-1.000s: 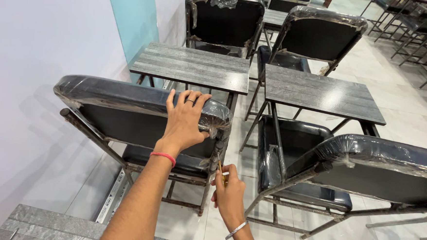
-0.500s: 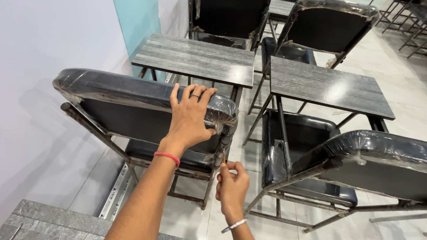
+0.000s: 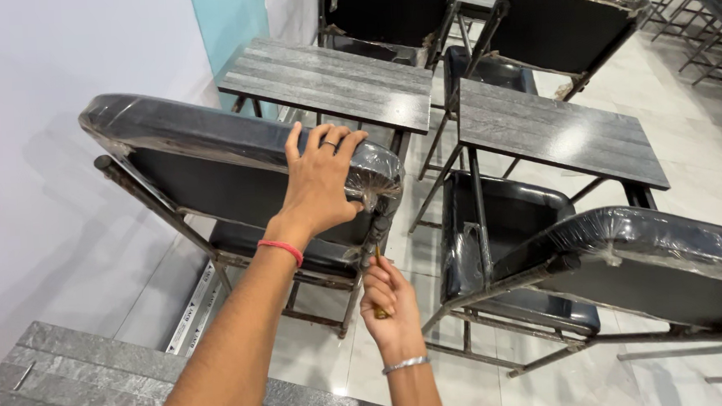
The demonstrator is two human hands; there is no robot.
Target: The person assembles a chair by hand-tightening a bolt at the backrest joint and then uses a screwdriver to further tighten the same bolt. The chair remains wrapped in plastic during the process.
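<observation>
The chair backrest [image 3: 234,144] is black padded vinyl under a clear plastic film — glossy, wrinkled, and bunched into a twist at the corner beside the left hand [image 3: 320,180]. Its frame [image 3: 160,209] is dark metal tube, dull and scuffed, with rusty-looking patches. The right hand [image 3: 389,296] grips a small tool [image 3: 380,309] with what seems a yellowish wooden or plastic handle — too hidden to tell. The desk tops [image 3: 334,81] are grey wood-grain laminate, matt and streaked. The floor [image 3: 584,372] is pale polished tile, reflective. The wall [image 3: 37,146] looks smooth and matt.
</observation>
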